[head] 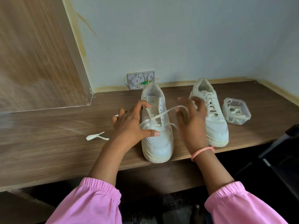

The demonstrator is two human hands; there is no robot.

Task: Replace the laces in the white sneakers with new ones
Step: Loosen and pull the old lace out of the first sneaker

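Note:
Two white sneakers stand on the brown wooden shelf (48,152), toes toward me. The left sneaker (156,139) has a white lace (161,114) through only its lowest eyelets. My left hand (129,125) grips that shoe's left side, thumb across the vamp. My right hand (191,117) pinches one end of the lace and holds it raised to the right. The lace's other end (174,126) lies over the shoe's right side. The right sneaker (212,113) is fully laced and partly hidden behind my right hand.
A clear plastic box (237,113) with white laces inside sits right of the sneakers. A loose lace (95,136) lies on the shelf to the left. A grey wall plate (140,80) leans at the back. A wooden panel (35,50) rises at the left.

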